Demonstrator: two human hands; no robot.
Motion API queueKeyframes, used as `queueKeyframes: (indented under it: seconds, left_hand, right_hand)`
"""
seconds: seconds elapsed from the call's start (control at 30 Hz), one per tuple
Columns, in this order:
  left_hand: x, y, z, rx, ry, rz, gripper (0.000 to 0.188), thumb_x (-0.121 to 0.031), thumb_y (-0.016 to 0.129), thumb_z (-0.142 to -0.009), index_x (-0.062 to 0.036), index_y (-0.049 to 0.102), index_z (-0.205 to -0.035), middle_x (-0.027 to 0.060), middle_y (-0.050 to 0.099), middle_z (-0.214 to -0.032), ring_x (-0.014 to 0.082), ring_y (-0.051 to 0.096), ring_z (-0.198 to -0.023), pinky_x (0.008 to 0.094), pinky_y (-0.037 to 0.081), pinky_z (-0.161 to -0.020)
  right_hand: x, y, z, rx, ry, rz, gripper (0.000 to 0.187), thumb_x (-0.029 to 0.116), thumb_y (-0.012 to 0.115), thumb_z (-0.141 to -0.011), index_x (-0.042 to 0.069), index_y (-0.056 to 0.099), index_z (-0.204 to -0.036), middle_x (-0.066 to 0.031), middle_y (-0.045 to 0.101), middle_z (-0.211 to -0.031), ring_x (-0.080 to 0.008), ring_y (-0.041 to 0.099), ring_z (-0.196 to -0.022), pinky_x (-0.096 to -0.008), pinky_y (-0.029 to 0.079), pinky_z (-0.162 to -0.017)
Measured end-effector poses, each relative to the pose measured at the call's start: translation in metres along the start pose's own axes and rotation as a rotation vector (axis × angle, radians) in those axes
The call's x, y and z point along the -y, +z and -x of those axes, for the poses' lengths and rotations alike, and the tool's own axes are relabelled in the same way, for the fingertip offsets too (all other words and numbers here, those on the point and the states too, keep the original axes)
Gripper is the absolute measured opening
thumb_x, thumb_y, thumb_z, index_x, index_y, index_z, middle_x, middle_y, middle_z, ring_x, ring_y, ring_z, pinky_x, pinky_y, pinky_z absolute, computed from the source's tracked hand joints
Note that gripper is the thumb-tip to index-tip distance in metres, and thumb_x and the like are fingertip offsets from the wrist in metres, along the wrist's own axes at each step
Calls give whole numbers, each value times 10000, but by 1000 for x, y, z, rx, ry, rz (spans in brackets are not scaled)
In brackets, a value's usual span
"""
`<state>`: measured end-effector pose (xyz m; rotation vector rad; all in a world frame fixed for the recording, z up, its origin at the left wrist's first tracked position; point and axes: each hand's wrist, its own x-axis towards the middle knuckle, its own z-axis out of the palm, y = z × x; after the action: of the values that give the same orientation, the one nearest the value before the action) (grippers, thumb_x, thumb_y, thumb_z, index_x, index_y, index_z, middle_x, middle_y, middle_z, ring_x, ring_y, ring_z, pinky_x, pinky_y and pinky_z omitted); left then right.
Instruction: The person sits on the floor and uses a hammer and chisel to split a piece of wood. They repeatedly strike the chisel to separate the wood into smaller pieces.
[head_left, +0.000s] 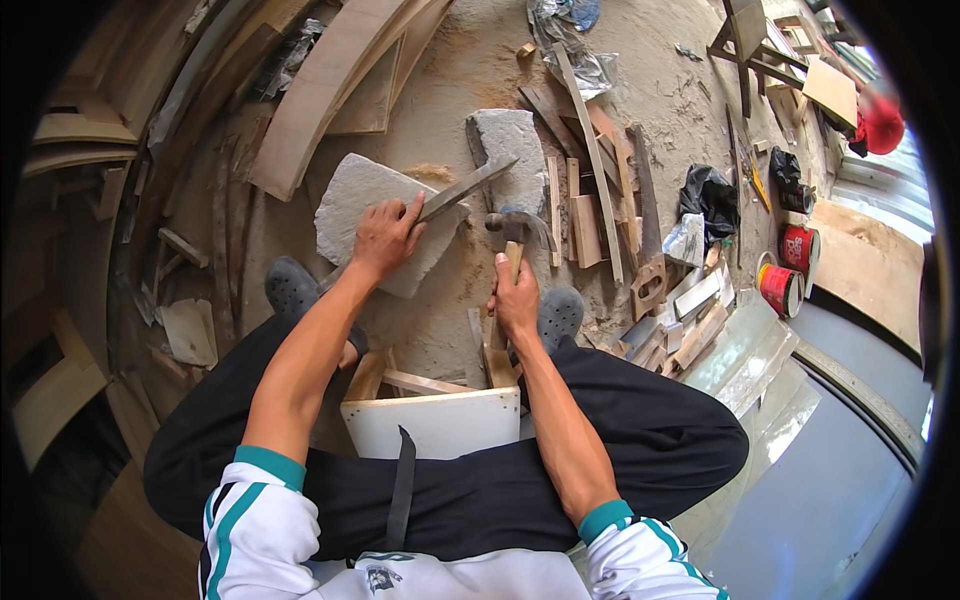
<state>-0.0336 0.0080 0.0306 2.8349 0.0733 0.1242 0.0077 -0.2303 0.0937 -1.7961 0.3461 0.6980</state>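
My left hand (pixel 388 238) is closed round the near end of a flat grey bar (pixel 468 188), index finger stretched along it. The bar slants up to the right, over the gap between two rough stone slabs. The nearer grey slab (pixel 358 195) lies under my left hand; the bar's far end overlaps the other stone slab (pixel 510 150). My right hand (pixel 515 298) grips a claw hammer (pixel 515 228) by its wooden handle, fingers wrapped round it. The hammer's head is just below the right slab, apart from the bar. Between my legs stands a small white-topped wooden stool (pixel 430 425).
Wood strips and a handsaw (pixel 648 285) lie right of the slabs. Curved wooden panels (pixel 320 100) lean at the upper left. A black plastic bag (pixel 710 200) and red paint cans (pixel 780 285) are farther right. A red-topped figure (pixel 880 125) shows at the upper right.
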Motion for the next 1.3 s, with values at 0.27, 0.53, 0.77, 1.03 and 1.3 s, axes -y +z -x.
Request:
queueKeyframes:
  seconds: [0.27,0.53,0.77,1.03,1.3]
  left_hand:
    - [6,7,-4,-23,126,-64,630,-322,609,-940,-143,388,-1502,101,460,-1468,257,401,-1388,426,281,-1159]
    - [9,16,-3,107,81,30,667,-310,597,-943,-89,336,-1515,116,379,-1556,287,341,-1446,439,256,-1190]
    - [11,17,-4,99,87,34,669,-298,608,-935,-81,342,-1509,125,392,-1547,293,352,-1440,444,265,-1186]
    - [9,17,-4,101,78,33,661,-310,609,-933,-84,357,-1501,122,394,-1547,288,348,-1444,444,261,-1189]
    - [9,15,-6,94,85,30,653,-308,608,-934,-81,366,-1497,123,403,-1541,292,359,-1437,444,270,-1185]
  right_hand:
    - [15,11,-5,50,-18,99,387,399,621,-954,17,560,-928,-71,551,-587,-174,552,-434,-341,440,-421]
    - [-12,53,-8,-124,-84,158,400,378,604,-948,-6,583,-1060,-256,645,-811,-412,661,-777,-479,493,-707]
    - [-20,65,-4,-181,-87,230,384,365,579,-964,10,556,-1109,-244,624,-839,-402,620,-768,-467,472,-677]
    - [-8,74,1,-82,-40,351,406,368,553,-966,25,560,-1182,-288,669,-948,-487,646,-890,-521,484,-766]
    - [-4,74,4,-137,-156,284,405,315,569,-960,20,538,-1236,-310,652,-971,-513,621,-926,-535,471,-800]
